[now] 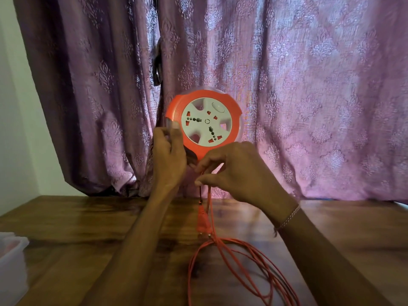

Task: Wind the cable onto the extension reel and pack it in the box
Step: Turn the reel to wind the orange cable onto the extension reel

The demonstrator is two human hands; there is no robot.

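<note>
Left hand (pixel 170 149) holding one orange reel (pixel 204 122) up, right hand (pixel 234 171) pinching one orange cable (pixel 220 246), one plug (pixel 202 219) hanging, one clear box (pixel 11 261) on one table (pixel 88 217)

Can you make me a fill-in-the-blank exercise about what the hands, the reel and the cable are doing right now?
1. The left hand holds the orange reel up in front of the ____.
2. The right hand pinches the orange ____ just below the reel.
3. Loose cable lies in loops on the wooden ____.
4. The plug hangs ____ the right hand.

Missing words: curtain; cable; table; below
</note>
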